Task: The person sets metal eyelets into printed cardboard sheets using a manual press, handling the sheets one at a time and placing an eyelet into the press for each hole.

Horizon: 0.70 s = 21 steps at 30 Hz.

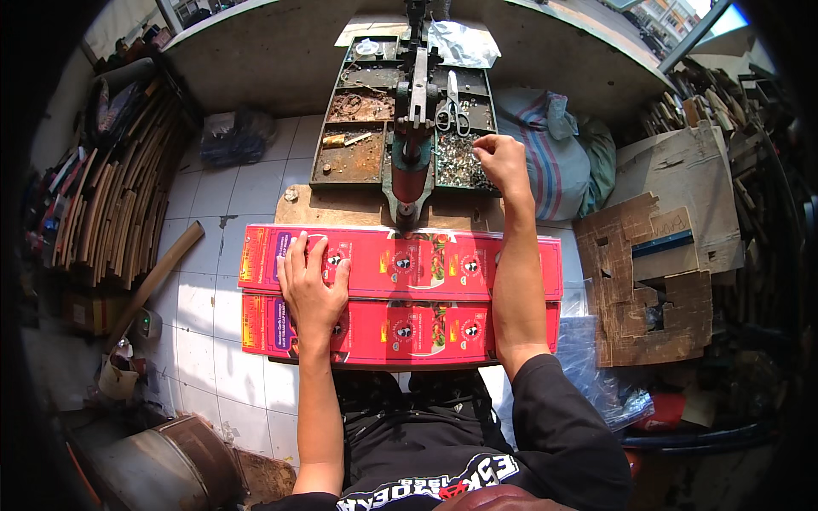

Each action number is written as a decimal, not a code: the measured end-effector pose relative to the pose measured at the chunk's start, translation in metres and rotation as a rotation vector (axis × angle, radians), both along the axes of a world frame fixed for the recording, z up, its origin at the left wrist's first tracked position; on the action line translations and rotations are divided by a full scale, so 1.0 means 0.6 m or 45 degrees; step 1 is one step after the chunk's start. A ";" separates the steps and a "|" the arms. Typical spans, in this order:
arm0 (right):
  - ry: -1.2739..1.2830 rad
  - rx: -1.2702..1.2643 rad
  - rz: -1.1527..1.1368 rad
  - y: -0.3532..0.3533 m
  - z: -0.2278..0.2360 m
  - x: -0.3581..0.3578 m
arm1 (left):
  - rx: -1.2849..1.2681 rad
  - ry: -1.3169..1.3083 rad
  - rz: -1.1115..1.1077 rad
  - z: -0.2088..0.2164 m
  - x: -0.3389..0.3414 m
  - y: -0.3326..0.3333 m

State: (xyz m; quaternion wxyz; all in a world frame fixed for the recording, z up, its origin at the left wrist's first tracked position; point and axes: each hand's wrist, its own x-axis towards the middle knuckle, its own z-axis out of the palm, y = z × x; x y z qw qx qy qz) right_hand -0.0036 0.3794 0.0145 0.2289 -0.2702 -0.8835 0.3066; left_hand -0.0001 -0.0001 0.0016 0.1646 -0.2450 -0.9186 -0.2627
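Lying palm down, the person's left hand is shown in the head view on the farther of two long, glossy red cardboard panels with printed food pictures. Its grip is wide: the fingers are spread across the panel, and nothing is clasped. Nearer the person, below this hand's fingers and partly covered by its wrist, a matching red printed cardboard panel is laid alongside the first. The person's right hand is raised beyond both panels, and its forearm is passed over their right-hand portion. Its grip is narrow, with thumb and fingertips drawn together; whether anything is pinched cannot be told. Beneath and just left of these fingertips, many small, shiny metal pieces are contained in one compartment of a dark green, rectangular metal tray. Farther beyond the same fingertips, a pair of grey-handled metal scissors is placed in the tray. Between the two hands, and beyond the panels, an upright dark metal press with a reddish-brown cylinder is mounted. To the right of the right hand, a bulging white woven sack with blue and red stripes is seen; well left of the left hand, flat brown cardboard pieces are stacked.
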 end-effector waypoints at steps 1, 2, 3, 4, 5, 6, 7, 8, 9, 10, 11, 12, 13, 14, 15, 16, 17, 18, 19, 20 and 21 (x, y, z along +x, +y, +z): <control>-0.013 0.013 -0.002 0.002 -0.002 0.000 | 0.001 0.000 -0.003 0.000 0.000 0.000; -0.024 0.008 -0.002 0.002 -0.002 -0.001 | 0.000 0.001 -0.002 0.000 0.000 0.000; -0.035 0.003 -0.002 0.002 -0.002 -0.001 | -0.001 0.001 -0.002 0.001 0.000 0.000; -0.047 -0.002 -0.002 0.002 -0.003 -0.001 | -0.002 0.002 -0.001 0.001 0.001 0.000; -0.060 0.017 0.008 0.002 -0.003 -0.001 | -0.001 0.000 -0.001 0.001 0.000 0.000; -0.073 0.035 0.018 0.002 -0.003 0.000 | 0.000 -0.002 -0.001 0.000 0.000 0.000; -0.086 0.053 0.028 0.002 -0.004 0.001 | 0.001 -0.004 -0.001 -0.001 0.000 0.000; -0.106 0.063 0.032 -0.001 -0.002 0.002 | -0.002 -0.005 0.001 -0.001 0.000 0.000; -0.126 0.074 0.036 -0.003 -0.001 0.003 | -0.005 -0.006 0.002 0.000 0.000 -0.001; -0.146 0.084 0.040 -0.005 0.001 0.004 | -0.008 -0.007 0.004 0.000 0.000 -0.001; -0.174 0.104 0.046 -0.005 0.001 0.004 | -0.005 -0.013 0.002 -0.001 0.000 0.000; -0.202 0.124 0.052 -0.004 0.001 0.004 | -0.003 -0.019 -0.001 -0.002 0.000 0.000; -0.230 0.144 0.058 -0.004 0.001 0.004 | 0.000 -0.025 -0.003 -0.002 0.000 0.000; -0.263 0.163 0.077 -0.005 0.003 0.004 | 0.001 -0.029 -0.003 -0.002 0.000 0.000; -0.296 0.182 0.096 -0.007 0.004 0.005 | 0.002 -0.032 -0.003 -0.001 0.000 0.001; -0.329 0.200 0.114 -0.008 0.005 0.006 | 0.003 -0.035 -0.004 0.000 0.000 0.001; -0.365 0.235 0.134 -0.015 0.012 0.006 | -0.001 -0.030 0.000 0.000 0.000 0.001; -0.401 0.269 0.154 -0.021 0.019 0.007 | -0.005 -0.025 0.004 0.000 0.001 0.000; -0.437 0.303 0.174 -0.029 0.025 0.007 | -0.009 -0.019 0.008 -0.001 0.001 0.000; -0.440 0.327 0.169 -0.034 0.028 0.008 | -0.007 -0.022 0.006 -0.001 0.000 0.000; -0.443 0.350 0.164 -0.040 0.030 0.009 | -0.005 -0.025 0.004 -0.001 0.000 0.000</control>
